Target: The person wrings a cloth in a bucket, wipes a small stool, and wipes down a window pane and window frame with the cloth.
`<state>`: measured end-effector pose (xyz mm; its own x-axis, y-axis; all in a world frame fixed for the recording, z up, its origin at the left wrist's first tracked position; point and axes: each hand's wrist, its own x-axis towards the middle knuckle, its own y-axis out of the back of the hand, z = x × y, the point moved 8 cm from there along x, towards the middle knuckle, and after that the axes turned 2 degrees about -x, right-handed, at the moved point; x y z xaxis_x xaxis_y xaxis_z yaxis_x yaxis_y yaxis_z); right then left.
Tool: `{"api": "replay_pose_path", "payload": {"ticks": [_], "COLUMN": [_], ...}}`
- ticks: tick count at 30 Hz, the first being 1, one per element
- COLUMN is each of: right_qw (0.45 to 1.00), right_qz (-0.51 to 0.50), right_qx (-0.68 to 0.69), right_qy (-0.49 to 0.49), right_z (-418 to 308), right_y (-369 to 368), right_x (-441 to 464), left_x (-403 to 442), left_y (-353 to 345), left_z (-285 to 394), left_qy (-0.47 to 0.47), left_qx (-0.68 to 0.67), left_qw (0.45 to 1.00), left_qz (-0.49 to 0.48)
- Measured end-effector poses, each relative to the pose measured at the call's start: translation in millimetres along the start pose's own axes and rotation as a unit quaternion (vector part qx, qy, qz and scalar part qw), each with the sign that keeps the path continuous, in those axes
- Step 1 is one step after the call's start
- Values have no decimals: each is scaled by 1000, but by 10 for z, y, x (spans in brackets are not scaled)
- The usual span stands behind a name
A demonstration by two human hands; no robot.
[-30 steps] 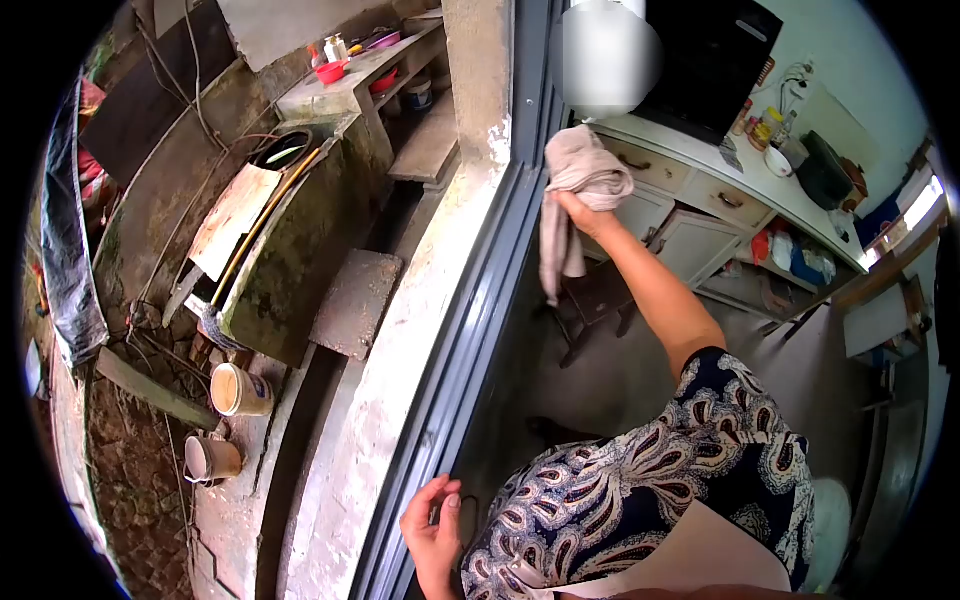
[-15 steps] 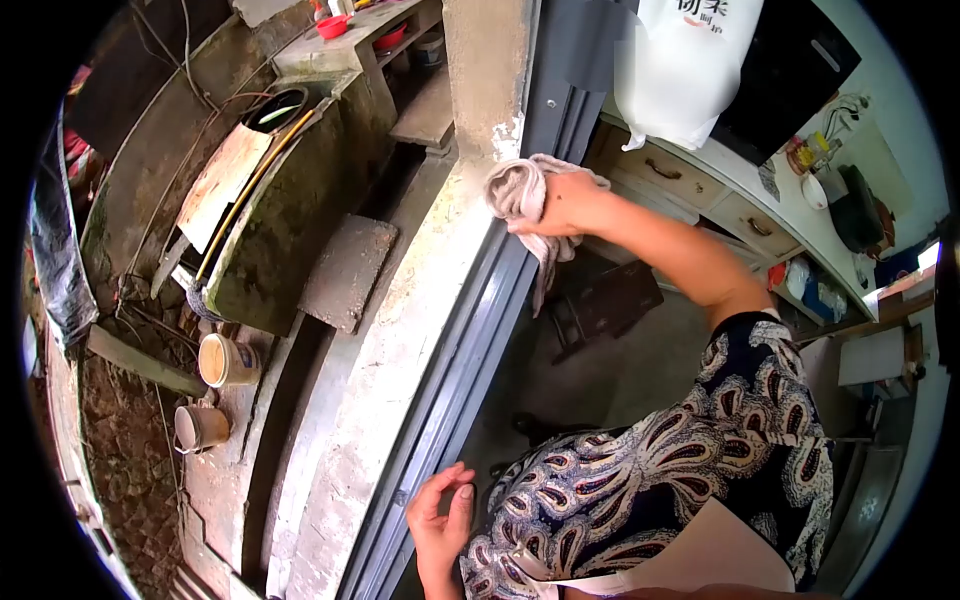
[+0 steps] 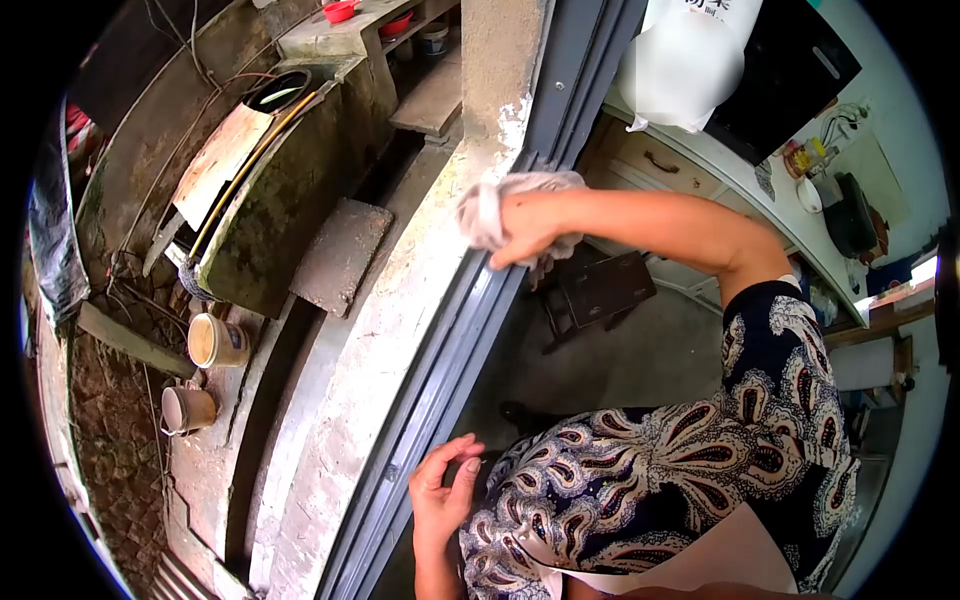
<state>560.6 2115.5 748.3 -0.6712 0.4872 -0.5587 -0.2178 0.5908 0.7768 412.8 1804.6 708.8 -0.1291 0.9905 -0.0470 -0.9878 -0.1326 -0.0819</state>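
Observation:
My right hand (image 3: 527,222) is closed on a greyish-pink cloth (image 3: 484,214), pressing it against the grey metal frame track (image 3: 440,352) where the sill meets the upright post. The bunched cloth overlaps the pale concrete ledge (image 3: 385,300) and hangs down on the inner side. Lower down, my left hand (image 3: 440,490) is beside the same track, palm partly turned up. Its fingers are loosely bent, the thumb stands apart, and nothing is in it.
Outside are two buckets (image 3: 218,341), a flat slab (image 3: 342,257) and a mossy basin (image 3: 270,210) with a board on top. Inside, a dark stool (image 3: 605,290) stands below the counter drawers (image 3: 655,155). A white package (image 3: 690,70) hangs near the top.
My right hand has moved the cloth a little down and to the left along the frame, and my arm has swung flatter. My left hand has stayed nearly in place.

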Motion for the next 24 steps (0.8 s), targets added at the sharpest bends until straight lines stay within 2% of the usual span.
{"api": "replay_pose_path", "payload": {"ticks": [1,3,5,7,9,12,15,16,18,19,20,22,23,24], "right_qw": [998,990,982,980,952,949,967,963,896,866,833,830,832,833], "right_qz": [41,67,70,43,70,83,17,-2,151,213,275,259,187,179], "right_qx": [-51,-27,-52,-19,-11,10,92,100,232,248,259,321,412,428], "right_qy": [25,124,165,195,298,304,235,249,348,378,404,374,322,303], "right_z": [-166,-573,-1057,-1323,-1831,-2167,-1990,-1935,-1824,-1728,-1660,-1562,-1458,-1403], "right_y": [-43,-235,-335,-686,-813,-1050,-960,-906,-724,-640,-514,-304,-365,-372], "right_x": [26,42,-93,60,14,65,52,-47,-210,-321,-477,-779,-816,-904], "left_x": [0,-9,-50,-70,-124,-271,-423,-490,-589,-609,-577,-435,-299,-139], "left_y": [17,20,18,32,82,166,321,376,453,504,509,448,360,208], "left_z": [14,55,57,90,116,223,285,305,303,275,262,323,392,528], "left_qy": [0,-3,-1,5,3,-9,-29,-33,-27,-10,-22,-34,-37,-73], "left_qx": [4,12,20,38,40,55,72,72,62,71,116,173,183,219], "left_qw": [1000,1000,1000,999,999,997,992,990,985,979,976,969,967,964], "left_qz": [-2,-2,0,5,23,57,102,120,160,191,180,171,171,136]}}
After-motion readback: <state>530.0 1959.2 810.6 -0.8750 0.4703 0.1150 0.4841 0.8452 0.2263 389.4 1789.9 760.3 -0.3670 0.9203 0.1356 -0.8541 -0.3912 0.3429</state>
